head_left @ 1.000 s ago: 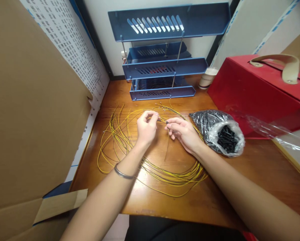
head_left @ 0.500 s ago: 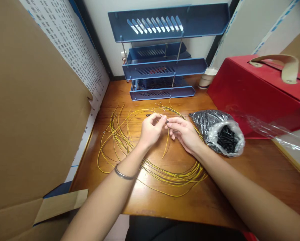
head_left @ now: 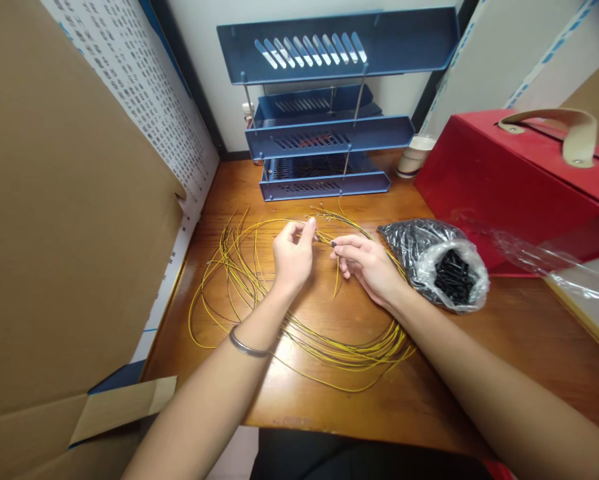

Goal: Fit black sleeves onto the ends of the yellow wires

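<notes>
A loose coil of several thin yellow wires (head_left: 239, 280) lies on the wooden desk (head_left: 479, 360). My left hand (head_left: 292, 257) is raised over the coil's far side, thumb and fingers pinched on one yellow wire. My right hand (head_left: 369, 263) is just to its right, fingertips pinched on a small dark piece (head_left: 333, 245) at a wire's end, with a short length of wire hanging down below it. The two hands are a few centimetres apart. A metal bangle (head_left: 247, 347) sits on my left wrist.
A clear plastic bag of small black parts (head_left: 447, 267) lies right of my right hand. A red box with a tan handle (head_left: 519, 180) stands at the right, a blue tiered tray rack (head_left: 324, 133) at the back, a paper cup (head_left: 414, 155) beside it, cardboard (head_left: 64, 220) along the left.
My left hand closed in to meet the right hand's fingertips, then drew back a little to the left. The hanging wire end below my right hand swung slightly. The coil's left loop shifted outward.
</notes>
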The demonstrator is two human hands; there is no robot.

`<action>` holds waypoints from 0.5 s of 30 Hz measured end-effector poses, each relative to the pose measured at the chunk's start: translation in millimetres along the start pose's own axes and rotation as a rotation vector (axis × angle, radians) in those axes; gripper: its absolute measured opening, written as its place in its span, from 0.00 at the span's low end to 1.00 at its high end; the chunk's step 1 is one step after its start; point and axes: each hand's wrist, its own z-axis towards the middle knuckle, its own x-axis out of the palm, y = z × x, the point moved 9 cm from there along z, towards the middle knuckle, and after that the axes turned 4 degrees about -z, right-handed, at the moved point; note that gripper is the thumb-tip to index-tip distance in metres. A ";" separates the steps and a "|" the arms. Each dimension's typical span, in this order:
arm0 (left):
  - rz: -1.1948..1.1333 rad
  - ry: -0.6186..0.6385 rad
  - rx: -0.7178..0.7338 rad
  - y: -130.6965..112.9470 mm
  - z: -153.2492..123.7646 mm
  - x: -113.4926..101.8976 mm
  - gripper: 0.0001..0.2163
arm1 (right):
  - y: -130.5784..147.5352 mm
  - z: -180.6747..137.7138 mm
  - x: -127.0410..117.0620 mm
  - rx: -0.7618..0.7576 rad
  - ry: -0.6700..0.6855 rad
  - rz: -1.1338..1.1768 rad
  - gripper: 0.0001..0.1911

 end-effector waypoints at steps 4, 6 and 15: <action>-0.043 0.126 -0.064 2.5 -3.0 11.9 0.15 | 0.9 -0.5 -4.8 -0.020 -0.052 0.053 0.16; -0.074 0.225 -0.097 2.2 -6.8 21.3 0.14 | 1.3 -0.4 -5.8 -0.029 -0.062 0.071 0.17; -0.084 0.249 -0.059 -4.8 -8.6 24.4 0.08 | 0.8 0.8 -4.2 -0.010 -0.039 0.069 0.17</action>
